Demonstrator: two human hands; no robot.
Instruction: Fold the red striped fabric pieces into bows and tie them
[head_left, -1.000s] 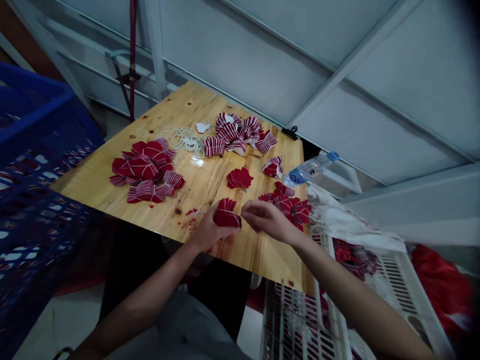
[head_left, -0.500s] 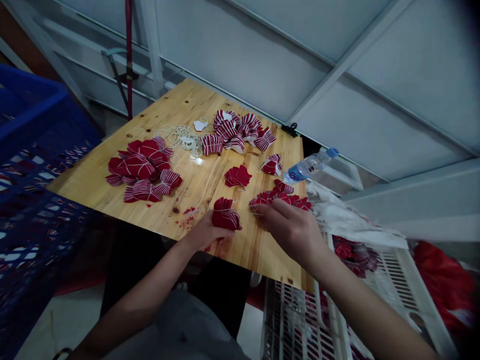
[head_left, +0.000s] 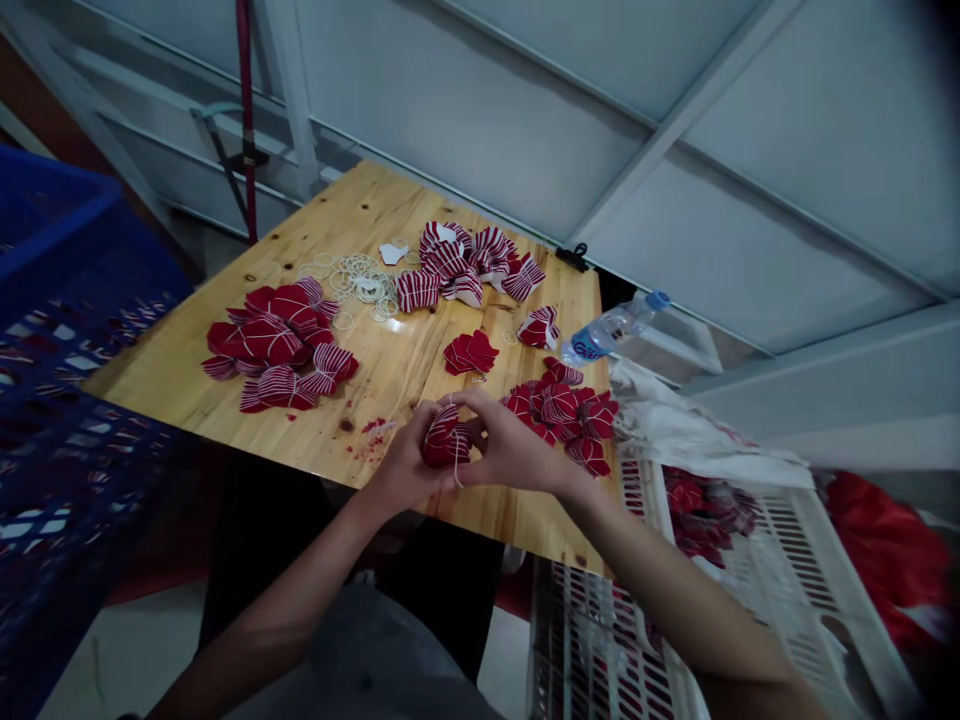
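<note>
Near the table's front edge, my left hand grips a stack of red cut pieces with pale stripes showing on its edges. My right hand meets it from the right, thumb and fingers curved round the stack's right end. A thin pale rubber band is stretched between those fingers, across the stack. Just beyond the hands lies a loose stack of red pieces. Banded red bundles are heaped beside my right hand. Some fingertips are hidden behind the stack.
On the wooden table lie loose rubber bands, banded bundles at left, striped bundles at the back and a water bottle at right. A blue basket stands left, white crates right.
My right hand has moved left from the heap of bundles to the stack in my left hand. A rubber band is now stretched at the stack, which has turned slightly.
</note>
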